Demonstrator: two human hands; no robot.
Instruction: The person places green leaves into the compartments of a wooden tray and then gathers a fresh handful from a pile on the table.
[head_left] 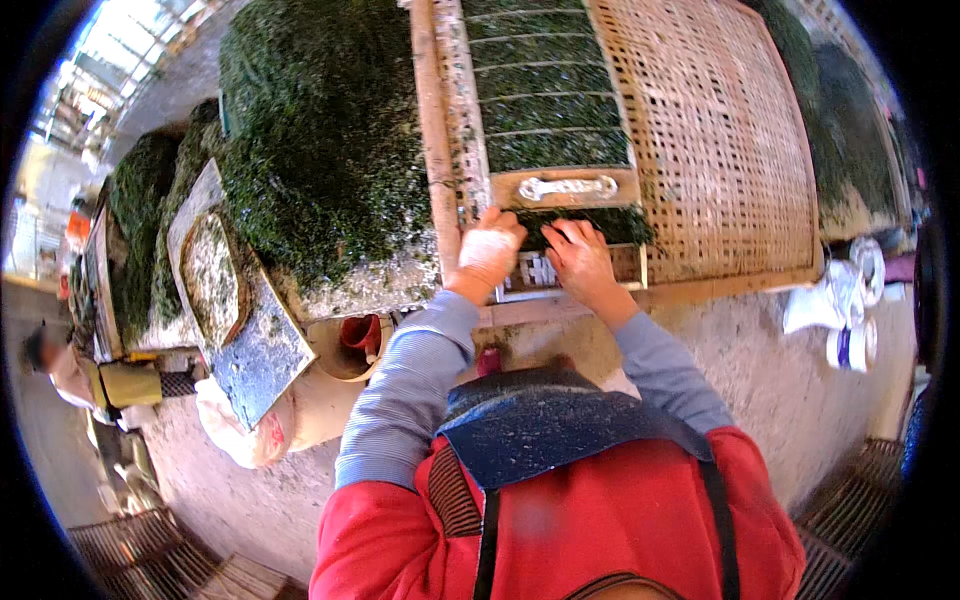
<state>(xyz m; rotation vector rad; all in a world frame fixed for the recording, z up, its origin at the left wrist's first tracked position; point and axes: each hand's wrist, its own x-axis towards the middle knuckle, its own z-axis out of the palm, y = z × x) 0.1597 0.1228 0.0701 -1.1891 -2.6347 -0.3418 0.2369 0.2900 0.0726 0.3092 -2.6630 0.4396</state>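
On the surface (378, 284) beside the heaped greens (320, 140), the near green strip (622, 224) just below the handled board (568, 187) is best levelled lightly and evenly by the left hand (492, 248) and right hand (582, 257), both curled narrowly at it, any pinch impossible to tell.

White glare spread from the window panes (120, 65) beyond the green heap (310, 130), to its left. Right of the heap, highlights washed my left hand (490, 250) pale and glinted off the glossy handle (568, 187). The heap itself looked dark. Well out from it, straight edges bowed toward a blue-fringed black rim (30, 560), and details blurred.
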